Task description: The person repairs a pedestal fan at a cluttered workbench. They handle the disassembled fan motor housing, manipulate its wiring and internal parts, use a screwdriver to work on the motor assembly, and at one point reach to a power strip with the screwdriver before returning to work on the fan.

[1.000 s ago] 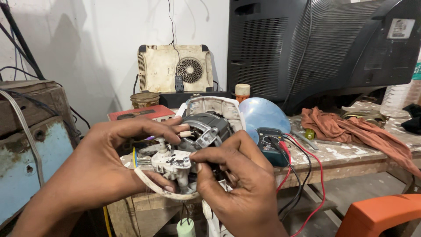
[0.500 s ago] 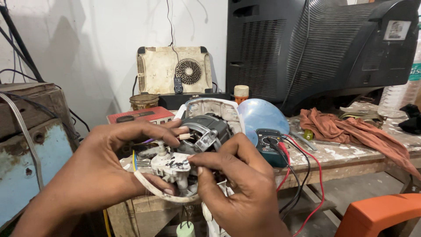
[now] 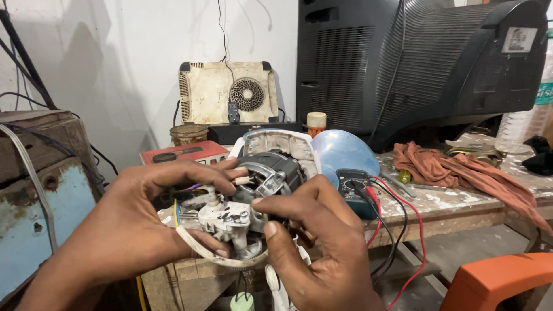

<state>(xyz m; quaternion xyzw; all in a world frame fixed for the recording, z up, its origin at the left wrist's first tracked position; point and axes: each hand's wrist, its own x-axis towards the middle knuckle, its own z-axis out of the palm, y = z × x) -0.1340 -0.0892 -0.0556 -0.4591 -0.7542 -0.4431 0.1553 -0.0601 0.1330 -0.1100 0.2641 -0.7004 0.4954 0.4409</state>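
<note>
The motor assembly (image 3: 262,190), a dark wound motor sitting in an opened white plastic housing with a grimy white switch block at its front, is held up just below the middle of the view, above the near edge of the workbench (image 3: 455,201). Largest in sight, at one o'clock from it, is the back of a black tube television (image 3: 415,63) standing on the bench. At eight o'clock a worn blue and brown cabinet (image 3: 40,190) fills the left edge. The left hand (image 3: 138,224) comes in from seven o'clock and cradles the housing, thumb underneath against its loose white rim, fingers curled over the top touching the motor. The right hand (image 3: 322,253) rises from five o'clock, thumb and forefinger pinched narrowly on the switch block beside the motor. A rust-coloured cloth (image 3: 461,173) lies crumpled on the bench at three o'clock. Against the wall at twelve o'clock leans a yellowed appliance base with a round vent (image 3: 227,92). An orange plastic seat corner (image 3: 495,282) shows at four o'clock. A pale blue dome (image 3: 343,150) rests just behind the housing, and beside it lies a dark multimeter (image 3: 354,187) with red and black leads trailing off the bench.
</note>
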